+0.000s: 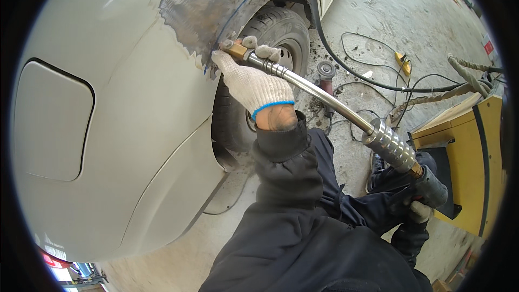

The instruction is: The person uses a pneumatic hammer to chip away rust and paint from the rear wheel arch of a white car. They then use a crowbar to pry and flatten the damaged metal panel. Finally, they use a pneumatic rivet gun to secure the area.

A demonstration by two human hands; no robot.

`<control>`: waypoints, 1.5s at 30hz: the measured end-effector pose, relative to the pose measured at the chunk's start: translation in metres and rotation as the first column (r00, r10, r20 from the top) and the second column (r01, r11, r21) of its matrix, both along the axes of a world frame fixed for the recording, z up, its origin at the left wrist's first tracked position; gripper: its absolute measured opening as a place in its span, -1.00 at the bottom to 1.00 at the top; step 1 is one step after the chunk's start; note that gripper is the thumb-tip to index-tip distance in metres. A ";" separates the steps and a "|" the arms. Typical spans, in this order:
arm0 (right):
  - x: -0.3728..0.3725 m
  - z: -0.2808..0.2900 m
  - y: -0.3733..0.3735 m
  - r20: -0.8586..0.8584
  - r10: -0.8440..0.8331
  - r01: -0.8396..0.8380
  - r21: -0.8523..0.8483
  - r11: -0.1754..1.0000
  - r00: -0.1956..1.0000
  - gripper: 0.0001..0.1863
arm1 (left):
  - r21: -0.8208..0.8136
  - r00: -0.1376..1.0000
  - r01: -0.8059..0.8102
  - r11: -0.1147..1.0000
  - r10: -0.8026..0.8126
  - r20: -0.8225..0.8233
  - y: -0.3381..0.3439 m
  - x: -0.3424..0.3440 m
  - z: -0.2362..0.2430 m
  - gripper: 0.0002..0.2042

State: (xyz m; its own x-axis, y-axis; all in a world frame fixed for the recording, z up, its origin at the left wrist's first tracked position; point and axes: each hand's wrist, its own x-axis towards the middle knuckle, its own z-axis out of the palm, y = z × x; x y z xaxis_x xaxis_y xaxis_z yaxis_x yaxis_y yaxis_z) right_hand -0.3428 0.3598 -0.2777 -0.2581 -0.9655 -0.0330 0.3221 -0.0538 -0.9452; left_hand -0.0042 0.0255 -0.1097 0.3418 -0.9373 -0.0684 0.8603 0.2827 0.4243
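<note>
A slide-hammer dent puller (389, 145) with a chrome shaft, ribbed sliding weight and black pistol grip runs diagonally across the view. My left hand (251, 84), in a white knit glove with blue cuff trim, is closed around its brass-coloured front end. That tip is at the wheel arch edge of a pale car panel (124, 86), beside a ground bare-metal patch (194, 13) marked with a blue curved line. Whether the tip touches metal is hard to see. Low at the right, my gloved right hand (420, 212) grips the pistol handle, its fingers partly hidden.
The car's tyre (270, 24) sits just behind my left hand. On the concrete floor lie an angle grinder (326, 86), a thick black cable (338, 57) and a yellow power connector (403, 63). A yellow cabinet (473, 167) stands close at my right, with wrapped cables behind it.
</note>
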 end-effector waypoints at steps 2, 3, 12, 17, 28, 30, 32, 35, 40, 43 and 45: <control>-0.001 -0.002 0.002 -0.046 -0.017 0.015 -0.031 0.999 0.999 -0.41 | -0.215 0.934 0.182 0.959 -0.237 -0.268 -0.003 0.001 -0.005 -0.69; -0.001 -0.003 0.003 -0.079 -0.035 0.031 -0.049 0.998 0.996 -0.41 | -0.476 0.709 0.287 0.831 -0.519 -0.477 -0.006 0.002 -0.009 -0.69; 0.003 0.010 -0.002 -0.035 -0.061 0.061 -0.004 0.998 0.998 -0.39 | -0.586 0.622 0.396 0.707 -0.676 -0.396 -0.026 0.005 -0.027 -0.71; 0.012 0.017 -0.008 0.012 -0.072 0.071 0.025 0.997 0.997 -0.39 | -0.549 0.636 0.415 0.726 -0.662 -0.396 -0.023 0.001 -0.013 -0.74; 0.015 0.022 -0.012 0.046 -0.061 0.059 0.046 0.997 0.997 -0.42 | -0.592 0.736 0.269 0.759 -0.559 -0.382 0.011 -0.026 -0.021 -0.52; 0.015 0.021 -0.013 0.072 -0.047 0.045 0.037 0.998 0.996 -0.34 | -0.476 0.909 0.370 0.798 -0.417 0.008 0.053 -0.064 -0.022 -0.24; 0.014 0.018 -0.012 0.070 -0.075 0.073 0.034 0.997 0.995 -0.30 | -0.391 0.851 0.502 0.771 -0.521 0.064 0.081 -0.093 -0.029 -0.41; 0.010 0.011 -0.007 0.061 -0.092 0.089 0.052 0.995 0.994 -0.29 | -0.353 0.751 0.630 0.692 -0.659 0.048 0.085 -0.102 -0.037 -0.54; -0.002 -0.001 -0.002 0.087 -0.013 0.012 0.014 1.000 0.996 -0.31 | -0.397 0.796 0.533 0.747 -0.602 -0.065 0.085 -0.105 -0.049 -0.59; -0.007 -0.004 -0.003 0.077 0.047 -0.050 0.031 0.998 0.996 -0.32 | -0.306 0.762 0.611 0.730 -0.647 -0.022 0.106 -0.124 -0.058 -0.65; -0.009 -0.004 -0.004 0.071 0.018 -0.023 0.068 0.997 0.997 -0.34 | -0.266 0.768 0.606 0.750 -0.639 -0.051 0.106 -0.125 -0.058 -0.65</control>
State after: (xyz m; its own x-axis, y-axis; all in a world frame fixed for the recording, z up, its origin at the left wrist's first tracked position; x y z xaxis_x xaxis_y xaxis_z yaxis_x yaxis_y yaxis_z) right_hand -0.3514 0.3558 -0.2814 -0.2330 -0.9654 -0.1169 0.3881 0.0179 -0.9215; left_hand -0.1294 0.1313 -0.1674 -0.3198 -0.9327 0.1666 0.9201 -0.2637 0.2896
